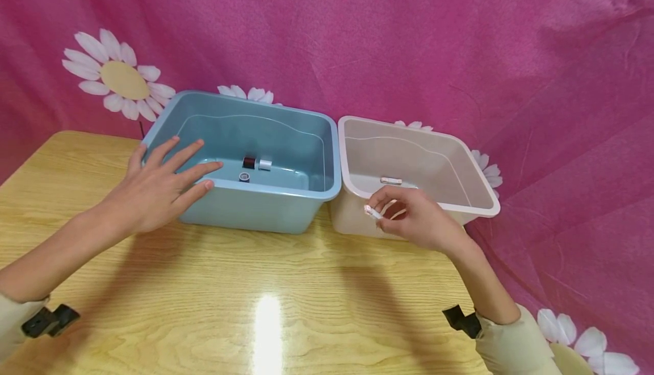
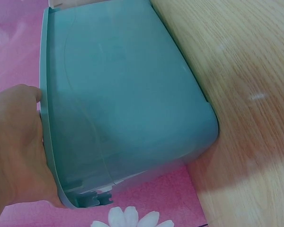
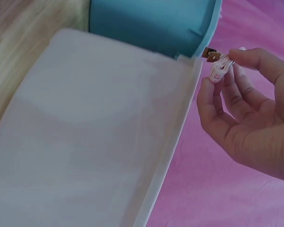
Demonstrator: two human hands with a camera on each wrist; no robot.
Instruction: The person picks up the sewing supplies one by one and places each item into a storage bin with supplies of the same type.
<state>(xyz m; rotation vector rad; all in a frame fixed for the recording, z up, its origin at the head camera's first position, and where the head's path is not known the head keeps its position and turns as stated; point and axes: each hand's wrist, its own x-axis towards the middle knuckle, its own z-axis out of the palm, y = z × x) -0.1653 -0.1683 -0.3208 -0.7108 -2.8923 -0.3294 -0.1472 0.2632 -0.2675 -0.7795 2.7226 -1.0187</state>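
Observation:
My right hand pinches a small rolled measuring tape, white with reddish marks, between thumb and fingertips. It is above the near rim of the beige bin. A small pale, flat bundle lies on that bin's floor; its kind is hard to tell. My left hand, fingers spread, lies over the near left rim of the blue bin; the left wrist view shows it against the rim. Inside the blue bin are a dark thread spool, a white spool and a greyish spool with its end up.
Both bins stand side by side on a light wooden table, their upper rims almost touching. A pink cloth with daisies hangs behind them and down the right side.

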